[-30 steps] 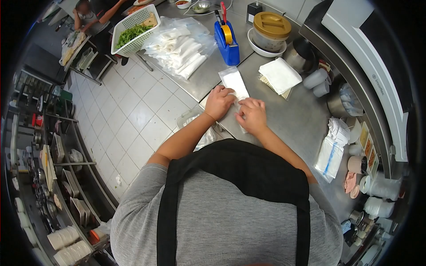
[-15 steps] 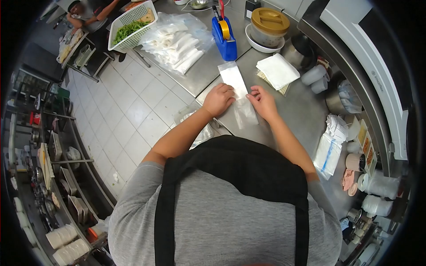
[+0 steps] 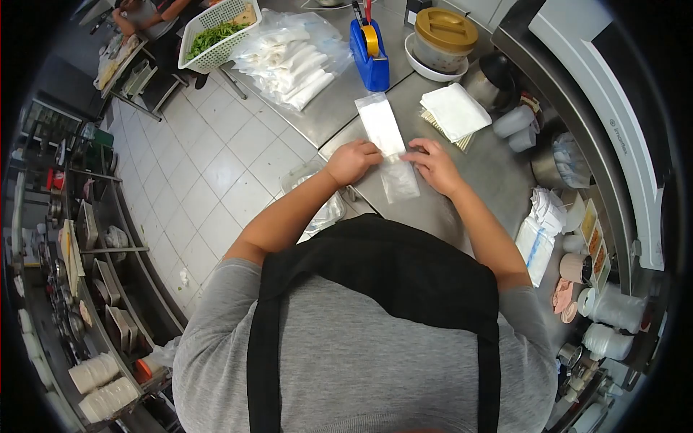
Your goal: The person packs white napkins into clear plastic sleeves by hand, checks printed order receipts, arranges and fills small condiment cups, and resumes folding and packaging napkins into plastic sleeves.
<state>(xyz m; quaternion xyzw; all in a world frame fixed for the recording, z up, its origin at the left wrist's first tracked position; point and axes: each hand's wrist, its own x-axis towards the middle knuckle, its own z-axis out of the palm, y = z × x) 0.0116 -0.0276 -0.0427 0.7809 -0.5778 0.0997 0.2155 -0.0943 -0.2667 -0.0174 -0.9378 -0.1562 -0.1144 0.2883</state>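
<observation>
On the steel counter lies a clear plastic bag [image 3: 399, 182] with a folded white napkin [image 3: 381, 124] inside its far part. My left hand [image 3: 354, 162] is closed with its fingertips at the bag's left edge, about where the napkin ends. At the right edge, level with it, my right hand [image 3: 436, 167] has its thumb and fingertips on the plastic, the other fingers loosely bent. The near part of the bag lies flat and see-through between my wrists. Right of the bag, a stack of white napkins [image 3: 456, 110] rests on paper-wrapped chopsticks [image 3: 440, 130].
A blue tape dispenser [image 3: 371, 65] stands beyond the bag. Left of it is a big plastic bag of wrapped napkin rolls [image 3: 299, 72], beside a white basket [image 3: 206, 61] of greens. A gold-lidded tub [image 3: 444, 43] sits at the back right. Another person [image 3: 148, 18] is far left.
The bag's near end has straightened and lies flatter. My right hand has turned slightly, its fingers now over the bag's right edge. The camera view has shifted a little.
</observation>
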